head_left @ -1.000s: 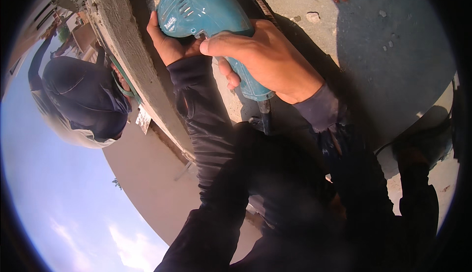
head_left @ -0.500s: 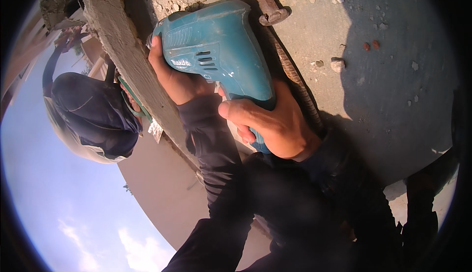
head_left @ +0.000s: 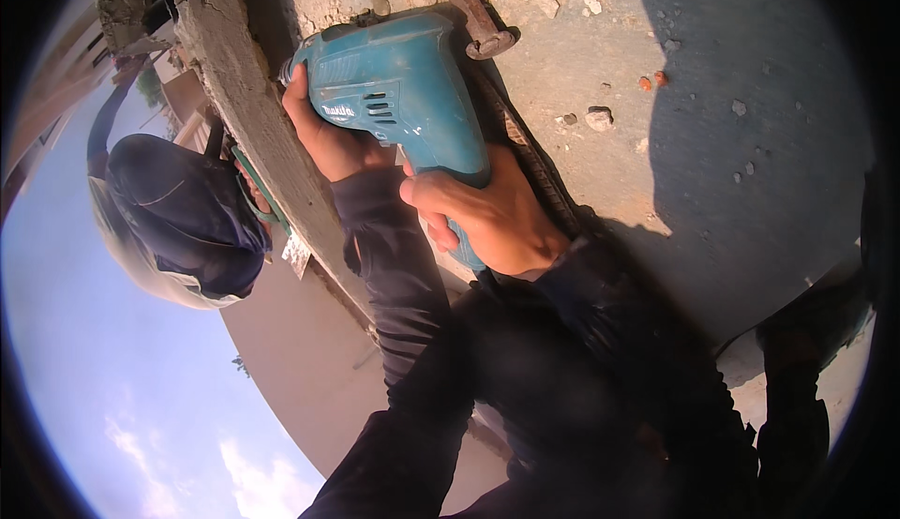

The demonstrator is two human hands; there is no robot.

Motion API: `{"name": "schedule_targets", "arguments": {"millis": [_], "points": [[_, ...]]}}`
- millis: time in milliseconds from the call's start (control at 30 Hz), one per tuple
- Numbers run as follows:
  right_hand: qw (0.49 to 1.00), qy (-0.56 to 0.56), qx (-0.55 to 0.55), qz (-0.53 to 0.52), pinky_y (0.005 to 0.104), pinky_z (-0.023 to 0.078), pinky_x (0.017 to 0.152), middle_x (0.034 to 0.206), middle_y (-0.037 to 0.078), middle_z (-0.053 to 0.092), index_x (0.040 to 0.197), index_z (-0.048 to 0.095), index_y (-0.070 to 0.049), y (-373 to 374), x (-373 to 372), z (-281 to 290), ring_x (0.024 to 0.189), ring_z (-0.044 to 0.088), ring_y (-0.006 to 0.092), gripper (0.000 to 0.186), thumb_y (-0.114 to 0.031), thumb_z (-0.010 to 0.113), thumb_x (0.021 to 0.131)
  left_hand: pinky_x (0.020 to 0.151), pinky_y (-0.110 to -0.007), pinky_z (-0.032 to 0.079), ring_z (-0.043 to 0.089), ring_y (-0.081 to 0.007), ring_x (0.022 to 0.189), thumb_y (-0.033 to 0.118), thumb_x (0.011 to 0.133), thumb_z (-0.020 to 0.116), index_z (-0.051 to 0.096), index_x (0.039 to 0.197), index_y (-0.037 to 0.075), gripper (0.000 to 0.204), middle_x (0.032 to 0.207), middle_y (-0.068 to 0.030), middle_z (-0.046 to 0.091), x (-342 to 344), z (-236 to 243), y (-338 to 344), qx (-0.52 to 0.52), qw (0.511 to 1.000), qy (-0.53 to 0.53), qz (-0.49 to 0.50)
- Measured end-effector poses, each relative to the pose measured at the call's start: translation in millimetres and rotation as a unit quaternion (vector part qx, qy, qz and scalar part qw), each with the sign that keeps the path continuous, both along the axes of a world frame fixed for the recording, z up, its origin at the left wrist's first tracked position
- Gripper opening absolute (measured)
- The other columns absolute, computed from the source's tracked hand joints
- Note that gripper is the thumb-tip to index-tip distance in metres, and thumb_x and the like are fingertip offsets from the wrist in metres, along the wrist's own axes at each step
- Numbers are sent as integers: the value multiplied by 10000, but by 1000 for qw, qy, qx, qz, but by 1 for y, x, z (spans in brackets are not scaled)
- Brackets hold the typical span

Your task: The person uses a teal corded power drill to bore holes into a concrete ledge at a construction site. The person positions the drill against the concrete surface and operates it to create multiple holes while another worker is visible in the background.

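Note:
A teal corded power drill lies sideways in both hands, its nose pointing left toward a rough concrete edge. My left hand is wrapped around the underside of the front end, thumb up beside the chuck, whose tip is mostly hidden. The handle is gripped by my right hand, thumb across it and fingers curled around. Just behind the tool's body, a rusty flat-headed steel bar and a ribbed steel rod rest on the dusty concrete surface.
At the left, a co-worker in a dark head covering holds a green object beyond the concrete edge, with sky behind. Small stones and reddish chips dot the surface at the right. A dark shoe shows at the lower right.
Since a second ago the drill has tilted, its nose now pointing left, and the bar's head has come into view. In the last half second drill and hands shifted slightly up and left in view.

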State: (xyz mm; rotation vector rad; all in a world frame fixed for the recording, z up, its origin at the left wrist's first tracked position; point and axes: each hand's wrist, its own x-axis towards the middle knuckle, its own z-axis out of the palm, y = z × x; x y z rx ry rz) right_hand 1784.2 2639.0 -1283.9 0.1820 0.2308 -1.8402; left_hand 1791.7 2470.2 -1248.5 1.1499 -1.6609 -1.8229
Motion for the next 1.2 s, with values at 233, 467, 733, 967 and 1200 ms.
{"name": "schedule_targets", "arguments": {"millis": [233, 467, 733, 967, 1200], "points": [[1000, 5, 1, 0, 258, 356, 476, 543, 8, 449, 866, 535, -13, 1, -5, 4, 466, 417, 91, 145, -135, 601, 822, 858, -367, 487, 622, -245, 951, 404, 903, 480, 598, 1097, 7, 457, 1042, -120, 650, 1, 2, -1, 9, 1000, -1, 5], [999, 49, 21, -1, 262, 352, 484, 547, 6, 454, 851, 535, -12, 3, -10, 13, 474, 418, 85, 136, -138, 584, 832, 854, -367, 487, 622, -243, 949, 417, 901, 479, 600, 1091, 13, 463, 1033, -112, 653, 9, 7, -9, 20, 1000, -1, 24], [997, 54, 34, -32, 253, 382, 501, 552, 11, 467, 854, 548, 3, 2, -10, 21, 481, 438, 91, 149, -138, 586, 825, 844, -360, 489, 621, -237, 935, 402, 890, 514, 598, 1092, 20, 440, 1026, -105, 651, -7, 14, 0, 34, 999, 23, 23], [998, 48, 31, -18, 245, 375, 497, 543, 2, 451, 795, 544, -1, 7, -38, 22, 490, 447, 82, 122, -119, 574, 809, 856, -368, 485, 617, -239, 954, 398, 892, 513, 600, 1092, 24, 433, 1044, -100, 649, -35, 12, 3, 24, 999, 34, -1], [998, 57, 23, -22, 248, 361, 476, 534, -1, 452, 777, 533, -5, -3, -33, 23, 472, 437, 77, 146, -139, 573, 817, 870, -378, 477, 612, -247, 973, 411, 898, 488, 603, 1092, 25, 446, 1062, -109, 646, -24, 15, -6, 41, 998, 45, 14]]}}
